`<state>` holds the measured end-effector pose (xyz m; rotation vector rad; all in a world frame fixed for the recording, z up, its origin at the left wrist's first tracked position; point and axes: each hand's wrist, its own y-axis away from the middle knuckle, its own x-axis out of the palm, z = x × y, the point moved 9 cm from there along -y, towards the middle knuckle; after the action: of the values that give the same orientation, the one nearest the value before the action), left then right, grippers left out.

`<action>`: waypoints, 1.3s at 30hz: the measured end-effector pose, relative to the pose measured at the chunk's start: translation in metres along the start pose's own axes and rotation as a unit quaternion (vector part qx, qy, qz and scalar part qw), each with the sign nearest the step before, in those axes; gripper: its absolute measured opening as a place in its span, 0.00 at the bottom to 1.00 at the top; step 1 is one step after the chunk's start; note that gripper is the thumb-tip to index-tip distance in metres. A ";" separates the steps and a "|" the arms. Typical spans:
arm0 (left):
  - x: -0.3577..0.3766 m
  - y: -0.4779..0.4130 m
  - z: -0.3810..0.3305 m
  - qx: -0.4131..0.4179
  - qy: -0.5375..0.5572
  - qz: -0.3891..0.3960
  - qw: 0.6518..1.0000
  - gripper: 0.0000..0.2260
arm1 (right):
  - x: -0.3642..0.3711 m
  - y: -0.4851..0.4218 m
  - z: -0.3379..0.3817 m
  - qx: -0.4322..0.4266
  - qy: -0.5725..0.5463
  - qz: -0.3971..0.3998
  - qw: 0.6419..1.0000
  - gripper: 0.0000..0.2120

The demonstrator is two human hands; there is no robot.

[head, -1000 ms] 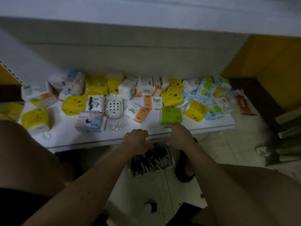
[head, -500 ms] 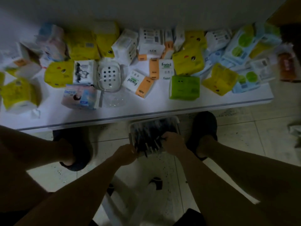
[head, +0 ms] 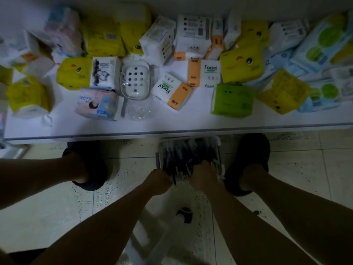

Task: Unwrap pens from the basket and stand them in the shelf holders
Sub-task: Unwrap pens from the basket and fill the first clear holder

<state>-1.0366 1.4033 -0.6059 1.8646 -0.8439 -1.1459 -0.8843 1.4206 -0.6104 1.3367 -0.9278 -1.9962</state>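
pens (head: pixel 183 156) are being dug out of the basket (head: pixel 220 150) on the floor (head: pixel 57 207) under the shelf (head: pixel 172 124), some being pinched by the left hand (head: pixel 159 181), right hand (head: pixel 204 178) grip can't be told, ideally just one's being lifted clear

Shelf board (head: pixel 95 129) spans the upper half of the view; floor (head: pixel 47 217) lies before and below it.

On the board:
- Tissue packs (head: pixel 103 37) crowd the back, left to right.
- Soap dish (head: pixel 134 81) sits left of centre, with a wrapper (head: pixel 139 111) just before it.
- Two Facial packs lie right of the dish: the tilted pack (head: pixel 172 90) is nearer the front edge, the other pack (head: pixel 209 73) behind it.

On the floor:
- Basket (head: pixel 219 150) has its far end under the board's front edge.
- Left slipper (head: pixel 89 165) is well apart to its left; right slipper (head: pixel 248 159) is just beside its right wall.
- Pens (head: pixel 181 155) lie in the basket.
- Left hand (head: pixel 158 181) is at the near left corner; right hand (head: pixel 203 177) is among the pens.
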 end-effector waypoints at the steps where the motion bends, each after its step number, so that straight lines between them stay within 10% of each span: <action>1: 0.000 -0.001 -0.001 -0.005 -0.002 -0.008 1.000 0.13 | -0.001 0.001 0.001 -0.006 0.001 -0.011 1.000 0.13; 8: -0.005 -0.001 -0.006 -0.023 -0.005 -0.057 0.998 0.12 | -0.010 0.006 -0.002 0.031 -0.031 0.005 0.999 0.13; 22: -0.015 0.017 0.009 -0.046 0.095 -0.110 0.988 0.10 | -0.082 0.048 -0.008 0.016 -0.240 -0.217 0.946 0.09; 35: -0.119 0.100 0.014 0.039 0.214 -0.104 0.970 0.10 | -0.085 0.088 0.043 0.017 -0.469 -0.109 0.876 0.15; 39: -0.149 0.140 -0.002 0.084 0.388 -0.151 0.905 0.09 | -0.102 0.113 0.074 -0.014 -0.522 -0.126 0.843 0.13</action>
<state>-1.1096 1.4611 -0.4242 2.3851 -0.2008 -0.3985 -0.9101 1.4479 -0.4453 0.2302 -1.1695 -2.9762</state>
